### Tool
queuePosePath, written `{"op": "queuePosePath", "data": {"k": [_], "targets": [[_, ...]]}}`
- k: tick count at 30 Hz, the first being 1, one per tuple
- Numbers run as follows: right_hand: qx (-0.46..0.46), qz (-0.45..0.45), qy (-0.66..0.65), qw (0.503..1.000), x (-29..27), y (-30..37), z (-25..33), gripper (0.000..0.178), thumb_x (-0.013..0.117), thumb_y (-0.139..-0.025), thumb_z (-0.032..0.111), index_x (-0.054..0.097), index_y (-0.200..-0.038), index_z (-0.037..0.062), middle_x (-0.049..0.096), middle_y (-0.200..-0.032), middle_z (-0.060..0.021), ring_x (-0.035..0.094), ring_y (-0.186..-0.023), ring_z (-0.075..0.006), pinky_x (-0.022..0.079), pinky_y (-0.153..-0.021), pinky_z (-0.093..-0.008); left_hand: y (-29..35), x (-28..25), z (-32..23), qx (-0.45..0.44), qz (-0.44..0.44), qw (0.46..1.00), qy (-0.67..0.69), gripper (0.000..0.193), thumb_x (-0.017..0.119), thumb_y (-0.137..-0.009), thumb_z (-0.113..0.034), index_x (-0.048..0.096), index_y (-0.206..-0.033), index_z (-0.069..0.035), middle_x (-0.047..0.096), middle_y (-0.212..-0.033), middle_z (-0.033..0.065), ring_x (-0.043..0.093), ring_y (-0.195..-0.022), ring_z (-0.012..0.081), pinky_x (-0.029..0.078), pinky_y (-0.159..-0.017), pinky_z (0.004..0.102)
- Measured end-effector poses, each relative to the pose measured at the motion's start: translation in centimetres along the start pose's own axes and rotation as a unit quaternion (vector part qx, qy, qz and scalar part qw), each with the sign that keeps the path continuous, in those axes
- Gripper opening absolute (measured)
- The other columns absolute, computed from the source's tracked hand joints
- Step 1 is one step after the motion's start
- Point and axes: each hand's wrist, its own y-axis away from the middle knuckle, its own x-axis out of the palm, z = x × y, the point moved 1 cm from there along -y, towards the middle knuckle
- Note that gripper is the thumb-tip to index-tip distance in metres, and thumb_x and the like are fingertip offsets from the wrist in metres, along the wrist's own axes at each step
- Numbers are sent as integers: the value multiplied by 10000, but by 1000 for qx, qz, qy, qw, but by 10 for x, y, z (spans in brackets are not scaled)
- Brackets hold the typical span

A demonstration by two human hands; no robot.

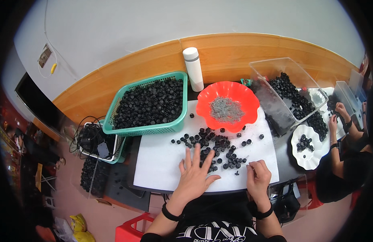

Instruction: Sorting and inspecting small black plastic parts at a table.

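Small black caps [222, 142] lie in a loose heap on the white mat [154, 165] that covers the middle of the dark worktop [283, 161]. The left hand [193, 176] is spread over the heap's near left side, hiding some of them; the right hand [259, 177] has its fingertips pressed together beside the heap, anything between them too small to tell. A red scalloped bowl [251, 107] of thin grey pins [226, 109] stands directly beyond. Behind, a full green basket [154, 129] and white bottle [195, 72] stand left, a clear bin [275, 113] right, near a white plate [298, 158].
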Motion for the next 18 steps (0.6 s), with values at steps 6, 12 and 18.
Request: {"op": "queuePosePath", "data": {"k": [6,12,18], "targets": [[0,9,13,1000,3,0,2,85,657,-822,-98,637,-869,-31,562,-742,-112,554,-566,-195,417,-534,-294,-2,9,20,-41,-10,999,-32,762,640,-920,-502,377,-1535,-138,130,-1622,291,122,-1461,564,204,-1095,702],[16,26,7,1000,3,-4,10,98,670,-811,-72,646,-883,-9,577,-777,-123,592,-607,-274,449,-555,-328,18,4,28,-39,-36,998,-18,778,648,-915,-496,369,-1539,-127,134,-1617,298,146,-1450,563,214,-1090,684],[-75,135,61,986,17,-2,59,155,701,-780,-5,676,-929,25,583,-843,-128,619,-704,-329,496,-614,-405,14,6,12,41,-24,999,-13,697,659,-910,-476,434,-1513,-209,218,-1616,227,220,-1439,535,269,-1071,664]]}}
